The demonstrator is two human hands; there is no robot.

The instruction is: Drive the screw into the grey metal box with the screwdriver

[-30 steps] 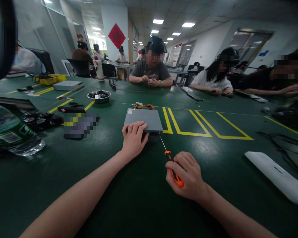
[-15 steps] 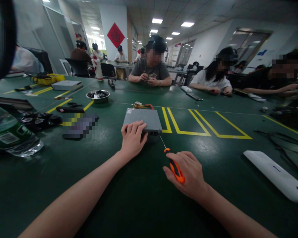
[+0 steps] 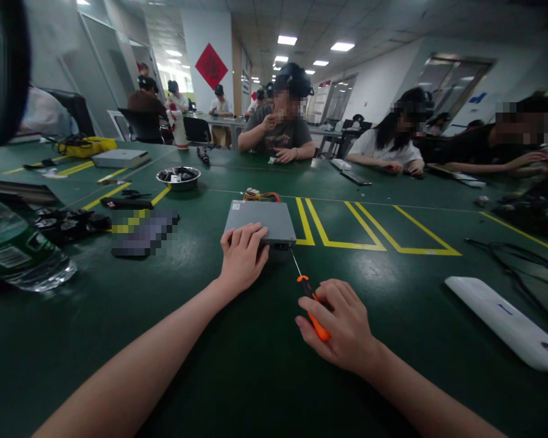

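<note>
- Fingers of the right hand have shifted on the screwdriver; they curl around its handle; its tip is at the box's near right corner, contact unclear;
- Left hand lies over the near edge of the grey box; whether it clasps, I cannot tell;
- Box rests flat on the green table; coloured wires lie behind it.
</note>
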